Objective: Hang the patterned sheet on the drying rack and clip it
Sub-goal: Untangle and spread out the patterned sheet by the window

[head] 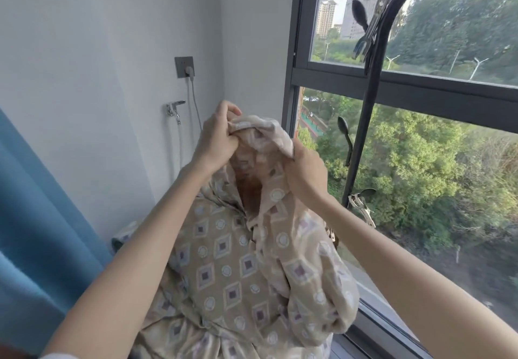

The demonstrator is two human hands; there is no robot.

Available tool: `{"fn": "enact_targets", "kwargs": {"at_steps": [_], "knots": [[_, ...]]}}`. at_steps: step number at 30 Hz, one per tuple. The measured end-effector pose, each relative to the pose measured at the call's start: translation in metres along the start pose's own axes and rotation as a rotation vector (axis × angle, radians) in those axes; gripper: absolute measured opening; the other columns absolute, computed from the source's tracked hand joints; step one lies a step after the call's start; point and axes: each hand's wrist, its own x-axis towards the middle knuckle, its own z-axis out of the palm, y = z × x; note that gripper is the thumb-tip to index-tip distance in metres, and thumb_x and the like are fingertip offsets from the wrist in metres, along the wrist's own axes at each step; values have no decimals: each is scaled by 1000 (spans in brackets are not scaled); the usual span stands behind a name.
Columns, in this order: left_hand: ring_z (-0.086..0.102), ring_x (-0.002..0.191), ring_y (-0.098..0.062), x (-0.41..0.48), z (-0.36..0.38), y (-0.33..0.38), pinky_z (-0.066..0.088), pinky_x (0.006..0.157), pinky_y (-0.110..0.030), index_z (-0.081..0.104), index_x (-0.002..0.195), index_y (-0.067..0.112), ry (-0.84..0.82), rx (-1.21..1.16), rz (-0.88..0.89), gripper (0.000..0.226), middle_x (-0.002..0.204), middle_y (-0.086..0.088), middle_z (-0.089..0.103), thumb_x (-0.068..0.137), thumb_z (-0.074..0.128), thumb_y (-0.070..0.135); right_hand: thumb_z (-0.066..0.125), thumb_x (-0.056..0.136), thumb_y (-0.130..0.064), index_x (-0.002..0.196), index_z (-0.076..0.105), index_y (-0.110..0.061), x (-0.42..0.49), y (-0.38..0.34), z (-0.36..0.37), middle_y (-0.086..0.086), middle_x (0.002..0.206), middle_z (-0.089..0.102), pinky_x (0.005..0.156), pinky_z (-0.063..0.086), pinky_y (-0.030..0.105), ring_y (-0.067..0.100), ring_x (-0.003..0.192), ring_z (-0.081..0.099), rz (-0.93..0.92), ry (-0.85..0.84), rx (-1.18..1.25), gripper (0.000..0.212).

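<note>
Bare forearms reach up from the bottom edge. Patterned sheet (232, 269) bunched in front of the body, not yet on the rack, top edge raised between the hands. Left hand (217, 137) clenched on the upper hem; right hand (307, 175) grips the fold just beside it. Black drying rack (364, 123) stands at the window, right of the sheet, metal clip (370, 26) clamped on its bar

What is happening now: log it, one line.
left hand: grips patterned sheet | right hand: grips patterned sheet | state: bunched, not hung | drying rack: clips attached
</note>
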Motion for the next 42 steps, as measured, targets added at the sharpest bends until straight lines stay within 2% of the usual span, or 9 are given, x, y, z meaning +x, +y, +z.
{"fn": "enact_targets", "kwargs": {"at_steps": [5, 11, 14, 18, 23, 30, 34, 39, 42], "knots": [[53, 93, -26, -23, 13, -53, 40, 67, -33, 51, 102, 13, 80, 334, -63, 26, 102, -6, 55, 78, 61, 9, 37, 87, 1, 93, 52, -10, 28, -17, -41, -3, 77, 61, 44, 34, 25, 11, 58, 50, -17, 265, 288, 19], [56, 105, -37, -33, 47, -98, 43, 77, -38, 57, 114, 4, -173, 216, -547, 29, 113, -19, 61, 89, 54, 18, 33, 81, 7, 87, 49, -4, 31, -6, -48, -8, 69, 54, 50, 36, 29, 7, 59, 47, 4, 357, 431, 21], [57, 105, -36, -30, 49, -101, 46, 84, -37, 56, 116, 1, -44, 58, -604, 30, 117, -19, 61, 87, 50, 6, 32, 82, 8, 98, 44, -6, 23, 12, -41, -4, 75, 54, 52, 36, 32, 11, 61, 46, 25, 286, 375, 25], [51, 84, -24, -2, 22, -60, 30, 65, -26, 55, 105, 6, 260, -8, -408, 29, 92, -11, 58, 91, 30, 1, 27, 80, 9, 127, 30, -19, 22, 29, -37, 10, 120, 43, 56, 38, 30, 12, 69, 42, 43, 173, 310, 55], [56, 86, -23, 43, -23, 8, 34, 65, -25, 61, 104, 11, 404, 14, -71, 34, 95, -5, 65, 86, 34, 1, 55, 85, -6, 134, 31, -18, 25, 40, -23, 13, 122, 34, 60, 38, 30, 18, 73, 44, 26, -129, 164, 56], [62, 95, -30, 39, -8, 16, 37, 66, -26, 62, 112, 24, 252, 248, 30, 29, 105, -10, 68, 95, 38, 18, 39, 85, -5, 119, 45, -12, 2, 14, -8, 3, 99, 61, 69, 46, 36, 21, 85, 57, -37, 97, 364, 35], [64, 95, -27, 32, 0, -2, 47, 71, -28, 66, 109, 25, 82, 238, 37, 32, 102, -4, 71, 88, 46, 11, 50, 88, -40, 136, 29, -22, -7, -16, -3, 2, 137, 43, 80, 44, 33, 16, 109, 52, -278, -17, 256, 55], [59, 73, -13, 21, -9, -6, 44, 67, -20, 69, 100, 18, 52, 117, 125, 26, 80, 2, 67, 80, 60, 3, 47, 84, -6, 92, 45, -12, -3, -13, 10, 0, 76, 56, 47, 36, 29, 23, 64, 53, -72, -133, 98, 10], [51, 66, -11, -2, -14, -30, 42, 62, -24, 62, 108, 22, -1, 195, 118, 38, 75, 8, 53, 74, 77, 15, 36, 85, 7, 102, 50, -7, 4, -8, -2, 3, 85, 57, 52, 39, 27, 20, 70, 52, 126, 77, 326, 26]]}}
